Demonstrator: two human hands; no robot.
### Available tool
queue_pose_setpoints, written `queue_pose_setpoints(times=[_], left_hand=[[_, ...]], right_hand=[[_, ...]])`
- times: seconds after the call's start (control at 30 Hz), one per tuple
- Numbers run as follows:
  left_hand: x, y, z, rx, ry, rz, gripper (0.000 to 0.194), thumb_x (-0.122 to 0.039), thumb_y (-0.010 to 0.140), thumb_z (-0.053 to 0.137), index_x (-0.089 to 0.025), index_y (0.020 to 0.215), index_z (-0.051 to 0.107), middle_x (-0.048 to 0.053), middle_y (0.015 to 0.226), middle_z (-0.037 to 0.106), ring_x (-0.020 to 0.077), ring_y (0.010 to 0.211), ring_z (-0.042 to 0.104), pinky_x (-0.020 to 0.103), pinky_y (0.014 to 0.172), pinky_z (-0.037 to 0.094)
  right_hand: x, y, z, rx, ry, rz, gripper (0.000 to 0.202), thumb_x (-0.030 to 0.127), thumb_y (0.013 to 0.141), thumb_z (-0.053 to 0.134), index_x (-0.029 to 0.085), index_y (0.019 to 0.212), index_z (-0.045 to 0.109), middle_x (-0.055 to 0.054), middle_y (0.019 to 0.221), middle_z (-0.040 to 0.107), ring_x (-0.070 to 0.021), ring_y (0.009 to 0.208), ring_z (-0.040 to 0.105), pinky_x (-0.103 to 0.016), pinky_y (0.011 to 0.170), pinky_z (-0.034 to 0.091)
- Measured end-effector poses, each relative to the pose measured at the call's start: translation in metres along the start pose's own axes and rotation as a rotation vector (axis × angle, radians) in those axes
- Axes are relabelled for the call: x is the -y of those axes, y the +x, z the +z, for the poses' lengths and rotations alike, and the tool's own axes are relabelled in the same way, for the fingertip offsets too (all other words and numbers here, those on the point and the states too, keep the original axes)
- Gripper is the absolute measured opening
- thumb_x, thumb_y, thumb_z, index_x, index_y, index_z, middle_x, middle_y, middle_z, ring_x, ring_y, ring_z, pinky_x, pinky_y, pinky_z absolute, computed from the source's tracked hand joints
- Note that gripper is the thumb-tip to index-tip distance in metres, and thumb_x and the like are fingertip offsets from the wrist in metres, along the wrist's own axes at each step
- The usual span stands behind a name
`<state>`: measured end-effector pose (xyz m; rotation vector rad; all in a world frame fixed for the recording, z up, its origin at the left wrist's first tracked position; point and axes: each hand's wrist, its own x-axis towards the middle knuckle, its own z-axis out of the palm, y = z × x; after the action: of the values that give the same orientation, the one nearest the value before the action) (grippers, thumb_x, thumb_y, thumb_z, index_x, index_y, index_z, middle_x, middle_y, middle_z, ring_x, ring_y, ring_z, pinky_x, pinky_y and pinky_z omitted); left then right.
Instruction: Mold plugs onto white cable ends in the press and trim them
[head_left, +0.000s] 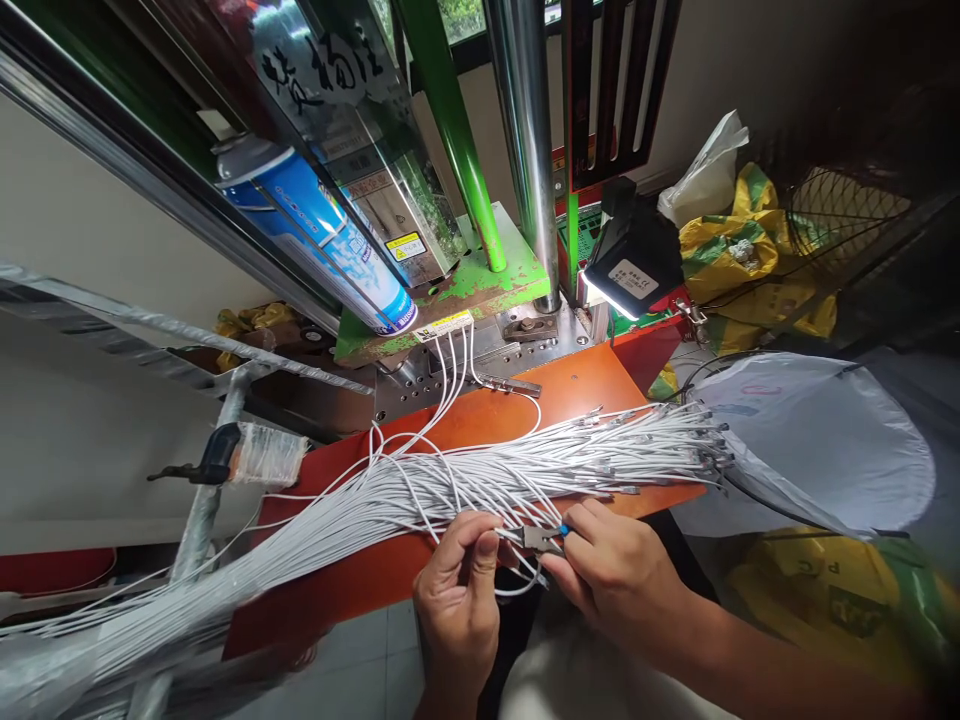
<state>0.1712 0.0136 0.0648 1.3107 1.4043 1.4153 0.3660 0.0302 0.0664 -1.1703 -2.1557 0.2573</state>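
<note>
A large bundle of white cables (360, 500) lies across the orange board (581, 385), with metal-tipped ends fanned out at the right. My left hand (463, 590) pinches one white cable near its end, in front of the bundle. My right hand (615, 565) is closed around blue-handled pliers (541, 540), whose jaws point left and meet the cable end beside my left fingertips. Whether the jaws are fully closed on it is too small to tell. A loop of white cable hangs just below the pliers.
Behind the board stands a green press (510, 270) with a steel column (525, 150). A blue spray can (315, 235) leans on it. A lit black lamp (634, 265) shines at the right. A white bag (832, 430) hangs open beyond the cable ends, near yellow sacks (731, 245).
</note>
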Motion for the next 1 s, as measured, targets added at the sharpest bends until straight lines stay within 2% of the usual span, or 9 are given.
queue_pose_setpoints(times=[0.2,0.3,0.4,0.47,0.53,0.67,0.73,0.87,1.0], left_hand=[[0.0,0.006,-0.003,0.094,-0.035,-0.101,0.019,-0.035,0.093,0.076,-0.017,0.089,0.076,0.001,0.076,0.063,0.0102,0.055,0.054,0.022,0.05,0.044],[0.004,0.01,-0.005,0.173,-0.105,-0.174,0.026,-0.038,0.095,0.073,-0.015,0.083,0.076,0.0,0.068,0.06,0.0085,0.049,0.05,0.021,0.046,0.039],[0.004,0.014,-0.006,0.208,-0.158,-0.245,0.031,-0.044,0.094,0.073,-0.014,0.085,0.076,0.0,0.061,0.057,0.008,0.045,0.048,0.02,0.044,0.036],[0.003,0.016,-0.005,0.223,-0.172,-0.289,0.034,-0.046,0.093,0.074,-0.014,0.084,0.076,-0.001,0.056,0.055,0.0073,0.043,0.045,0.02,0.043,0.035],[0.002,0.015,-0.004,0.218,-0.173,-0.307,0.033,-0.046,0.093,0.074,-0.014,0.087,0.077,-0.002,0.053,0.055,0.0073,0.042,0.046,0.019,0.042,0.037],[0.002,0.01,-0.001,0.15,-0.136,-0.262,0.027,-0.041,0.094,0.074,-0.015,0.097,0.081,0.0,0.062,0.064,0.0088,0.042,0.054,0.02,0.042,0.045],[0.002,0.007,0.0,0.128,-0.109,-0.216,0.024,-0.039,0.095,0.074,-0.016,0.1,0.082,0.001,0.065,0.067,0.0102,0.044,0.059,0.021,0.045,0.05],[0.003,0.006,-0.001,0.136,-0.066,-0.168,0.02,-0.034,0.094,0.075,-0.017,0.103,0.081,0.001,0.069,0.071,0.0123,0.049,0.064,0.022,0.05,0.053],[0.002,0.01,-0.004,0.193,0.013,-0.183,0.023,-0.036,0.097,0.071,-0.015,0.101,0.08,0.001,0.068,0.07,0.0121,0.051,0.063,0.022,0.053,0.052]], right_hand=[[-0.003,-0.006,-0.001,0.106,0.151,0.066,0.046,0.032,0.111,0.044,0.02,0.068,0.056,-0.002,0.073,0.056,-0.0144,0.063,0.048,-0.031,0.057,0.029],[-0.002,-0.003,-0.006,0.288,0.469,0.214,0.05,0.036,0.111,0.042,0.02,0.064,0.05,0.0,0.068,0.055,-0.0123,0.06,0.047,-0.028,0.057,0.032],[-0.001,-0.002,-0.008,0.507,0.815,0.42,0.057,0.045,0.112,0.038,0.02,0.062,0.044,0.003,0.057,0.045,-0.0102,0.052,0.039,-0.025,0.052,0.03],[-0.001,-0.003,-0.007,0.576,0.885,0.46,0.059,0.048,0.112,0.035,0.02,0.062,0.045,0.004,0.055,0.043,-0.01,0.051,0.038,-0.025,0.05,0.029],[-0.001,-0.005,-0.004,0.476,0.701,0.382,0.057,0.046,0.112,0.037,0.019,0.064,0.05,0.001,0.063,0.051,-0.0115,0.056,0.043,-0.026,0.054,0.03],[0.0,-0.006,0.0,0.085,0.092,0.127,0.046,0.034,0.111,0.043,0.019,0.071,0.059,-0.006,0.081,0.06,-0.0189,0.075,0.052,-0.031,0.063,0.032],[0.001,-0.006,0.001,0.016,-0.013,0.052,0.044,0.03,0.111,0.043,0.019,0.071,0.059,-0.006,0.078,0.059,-0.0196,0.075,0.052,-0.032,0.063,0.032],[0.0,-0.009,0.002,0.065,0.075,0.095,0.047,0.033,0.112,0.042,0.019,0.069,0.057,-0.003,0.073,0.055,-0.0153,0.064,0.045,-0.032,0.057,0.026],[-0.002,-0.009,-0.001,0.369,0.552,0.349,0.053,0.042,0.111,0.04,0.019,0.065,0.049,0.001,0.066,0.051,-0.0114,0.058,0.041,-0.028,0.058,0.029]])
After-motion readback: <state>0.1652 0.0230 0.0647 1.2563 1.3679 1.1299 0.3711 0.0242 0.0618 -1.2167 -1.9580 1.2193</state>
